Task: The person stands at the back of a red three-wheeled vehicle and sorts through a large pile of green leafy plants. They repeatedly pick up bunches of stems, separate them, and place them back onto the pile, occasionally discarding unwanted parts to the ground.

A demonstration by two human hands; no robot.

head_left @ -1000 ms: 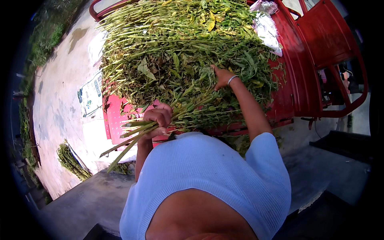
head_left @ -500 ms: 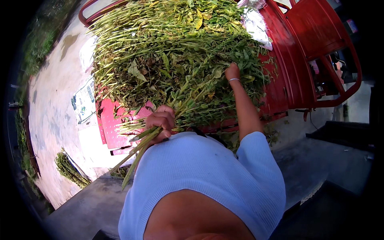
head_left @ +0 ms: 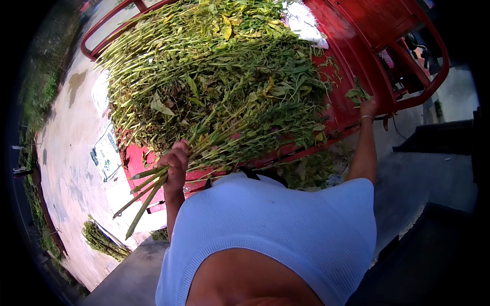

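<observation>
My left hand (head_left: 175,162) is closed round the lower ends of several thick green stalks, which look like sesame stalks (head_left: 144,196). Their cut ends poke out to the left, and their leafy tops lie to the right over the pile. Beyond the pile's right edge, my right hand (head_left: 368,108) is closed on a small tuft of green leaves (head_left: 358,92), near the red rail. A thick pile of similar leafy stalks (head_left: 214,76) covers the red cart bed (head_left: 137,163), its cut ends pointing left.
A red metal rail (head_left: 431,92) curves round the cart's right end, and another rail (head_left: 97,43) bounds the far left. White sacking (head_left: 303,23) lies beside the pile. A small stalk bundle (head_left: 102,239) rests on the ground at left. Loose leaves (head_left: 316,171) lie below the cart's near edge.
My right hand has moved from the leafy tops out to the right, pulling off a tuft of leaves. My left hand has shifted left with the stalks still in it.
</observation>
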